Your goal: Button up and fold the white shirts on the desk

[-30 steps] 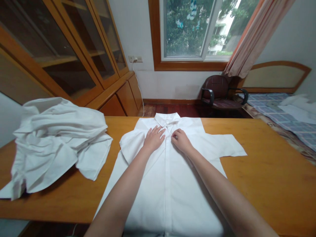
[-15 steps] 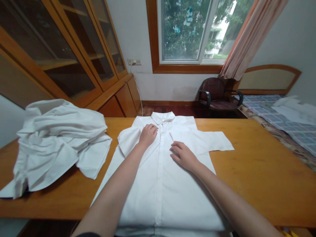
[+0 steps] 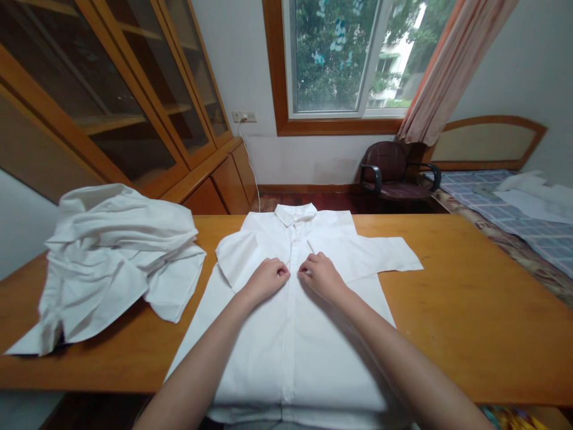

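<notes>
A white short-sleeved shirt (image 3: 264,358) lies front up on the table, its collar at the far end and its hem hanging over the near edge. My left hand (image 3: 270,278) is closed in a pinch at the left side of the button placket, at chest height. Just across the placket, my right hand (image 3: 319,275) has its fingers drawn together on the cloth. Both seem to grip the shirt fabric there, though the fingertips partly hide it. The shirt's left sleeve is folded inward over the front, while the right one stretches out sideways.
A crumpled heap of white cloth (image 3: 120,251) lies on the left of the wooden table (image 3: 474,322). Beyond the table are a glass-door cabinet (image 3: 134,89), a dark red armchair (image 3: 389,170) and a bed (image 3: 537,221). Something colourful (image 3: 514,418) shows below the near right edge.
My left hand has come down from near the collar to the placket. My right hand has moved slightly inward and up, and its fingers have closed. The hands are now side by side.
</notes>
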Demonstrator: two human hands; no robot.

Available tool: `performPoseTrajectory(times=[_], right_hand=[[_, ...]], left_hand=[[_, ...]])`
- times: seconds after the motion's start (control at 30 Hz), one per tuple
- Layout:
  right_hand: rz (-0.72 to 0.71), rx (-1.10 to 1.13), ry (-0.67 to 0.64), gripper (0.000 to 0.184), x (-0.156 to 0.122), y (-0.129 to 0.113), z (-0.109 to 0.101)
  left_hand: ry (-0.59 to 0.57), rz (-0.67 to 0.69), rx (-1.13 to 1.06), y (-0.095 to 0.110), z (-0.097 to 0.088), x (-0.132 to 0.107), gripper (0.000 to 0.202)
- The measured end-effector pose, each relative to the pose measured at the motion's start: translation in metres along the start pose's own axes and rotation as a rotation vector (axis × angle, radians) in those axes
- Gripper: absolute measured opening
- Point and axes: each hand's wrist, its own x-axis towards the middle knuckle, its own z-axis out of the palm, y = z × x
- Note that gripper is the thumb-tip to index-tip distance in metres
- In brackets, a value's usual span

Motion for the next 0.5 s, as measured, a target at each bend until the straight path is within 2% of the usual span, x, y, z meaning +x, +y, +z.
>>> performPoseTrajectory(times=[0.23,0.5], right_hand=[[0.068,0.131,-0.017,0.007,-0.001,-0.002,0.022],[0.046,0.138,-0.015,0.009,-0.002,-0.001,0.023]], left_hand=[[0.073,-0.047,-0.069,-0.002,0.010,-0.004,0.007],[0.110,-0.036,-0.101,-0.004,0.014,-0.006,0.009]])
